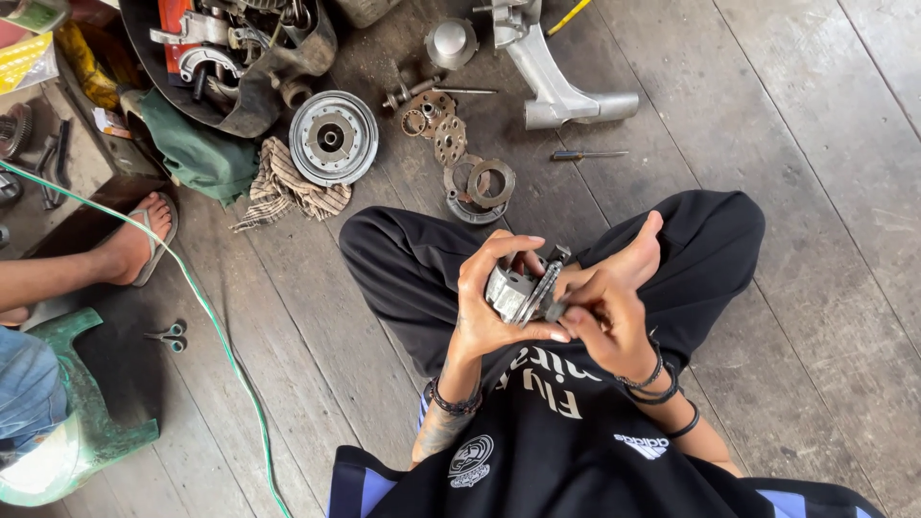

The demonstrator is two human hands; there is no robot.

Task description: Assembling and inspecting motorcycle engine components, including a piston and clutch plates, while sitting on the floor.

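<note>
Person seated cross-legged on a plank floor (pixel 767 115), head view looking down at both hands above the lap.

Left hand (pixel 489 297): fingers curled round a small grey metal hub assembly (pixel 510 291), thumb underneath, index arched over the top. Closed grasp, fingers wrapped, not spread.

Right hand (pixel 604 307): thumb raised clear, index and middle fingertips pressed together on the toothed ring (pixel 545 288) at the assembly's right face. Pinching at that rim (exact contact point partly hidden by the knuckles).

Key relation: the assembly sits between the two hands, in the left palm, its axis running roughly left to right, the ring face turned toward the right hand. The left hand carries the weight; the right hand touches only the ring end.

Counts, floor ahead of the knees:
- one large round silver drum (pixel 333 137), face up
- one domed metal cap (pixel 451 43)
- one cast aluminium arm (pixel 552 82)
- one screwdriver (pixel 587 154), lying flat
- a cluster of rusty discs and rings (pixel 475 182) (about five; overlap prevents a firm count)
- one striped rag (pixel 288 187), beside a green cloth (pixel 197 153)
- one pair of small scissors (pixel 170 336)

Another person's sandalled foot (pixel 139 235) at left, well apart from the hands; a green cord (pixel 216 326) runs across the boards.
</note>
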